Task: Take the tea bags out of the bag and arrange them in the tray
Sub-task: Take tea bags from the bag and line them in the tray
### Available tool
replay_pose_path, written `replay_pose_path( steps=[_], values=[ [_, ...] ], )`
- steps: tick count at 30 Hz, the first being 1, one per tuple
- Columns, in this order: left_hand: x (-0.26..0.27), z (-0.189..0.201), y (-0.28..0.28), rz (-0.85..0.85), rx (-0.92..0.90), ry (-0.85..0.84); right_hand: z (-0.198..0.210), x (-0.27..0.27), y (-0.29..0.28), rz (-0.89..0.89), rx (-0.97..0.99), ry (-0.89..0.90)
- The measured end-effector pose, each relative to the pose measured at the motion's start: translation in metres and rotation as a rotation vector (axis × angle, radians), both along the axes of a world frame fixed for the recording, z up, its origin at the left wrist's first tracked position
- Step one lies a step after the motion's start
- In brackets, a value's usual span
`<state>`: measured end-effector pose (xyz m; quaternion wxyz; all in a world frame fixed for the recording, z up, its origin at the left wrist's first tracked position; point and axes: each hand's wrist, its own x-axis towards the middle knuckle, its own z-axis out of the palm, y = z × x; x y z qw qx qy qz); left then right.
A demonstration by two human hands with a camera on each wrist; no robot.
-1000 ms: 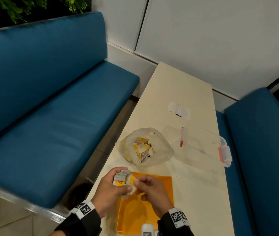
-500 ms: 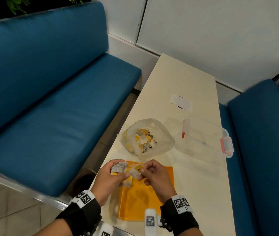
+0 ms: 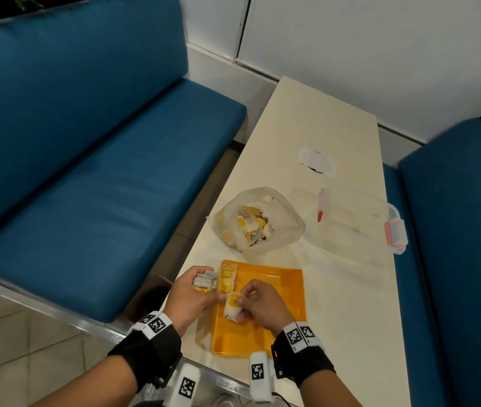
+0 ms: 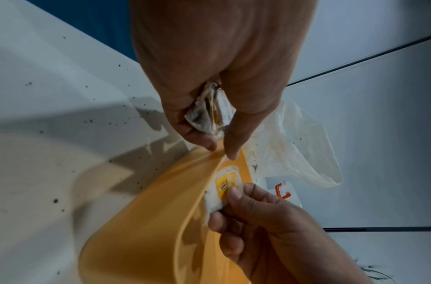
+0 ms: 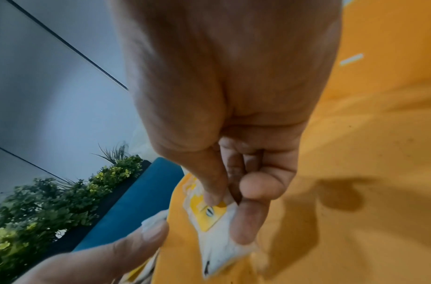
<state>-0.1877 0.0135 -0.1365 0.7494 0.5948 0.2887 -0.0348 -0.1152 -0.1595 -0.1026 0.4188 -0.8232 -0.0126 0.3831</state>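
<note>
1. Left hand point(image 3: 192, 292): fingers curled around a bunch of tea bags point(image 3: 204, 281), held above the near-left edge of the orange tray point(image 3: 277, 286). The left wrist view shows the bunch point(image 4: 209, 113) wedged between thumb and fingers, with its edges protruding.
2. Right hand point(image 3: 259, 306): thumb and forefinger pinch 1 single tea bag point(image 3: 232, 307) by its yellow tag end; the white pouch hangs below the fingers point(image 5: 248, 222) over the tray floor.
3. Tray contents: a short row of tea bags point(image 3: 227, 279) lies along the far-left wall, overlapping; the exact count cannot be told. The rest of the tray floor is bare.
4. Plastic bag point(image 3: 277, 227): open on the cream table point(image 3: 336, 304), just beyond the far edge of the tray, and holding many more tea bags point(image 3: 251, 227).
5. Clear lidded box point(image 3: 359, 218): on the table to the right of the plastic bag, apart from the tray.
6. Judged step: placing the single tea bag next in the row; the task appears to be at an early stage.
7. Risks, judged: the loosely packed bunch may shed a bag over the near-left table edge, since the left hand sits at that edge. The hanging pouch may land skewed or nudge the row out of line if released from height. Tags or strings may snag on neighbouring bags.
</note>
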Motion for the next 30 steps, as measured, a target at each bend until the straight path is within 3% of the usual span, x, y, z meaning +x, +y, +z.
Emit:
replay_pose_path(
  steps=[24, 30],
  values=[
    [0.000, 0.006, 0.001, -0.046, 0.058, 0.005, -0.025, 0.002, 0.032, -0.064, -0.114, -0.132],
    [0.000, 0.006, 0.001, -0.041, 0.047, 0.021, -0.030, 0.004, 0.037, -0.023, -0.162, -0.267]
  ],
)
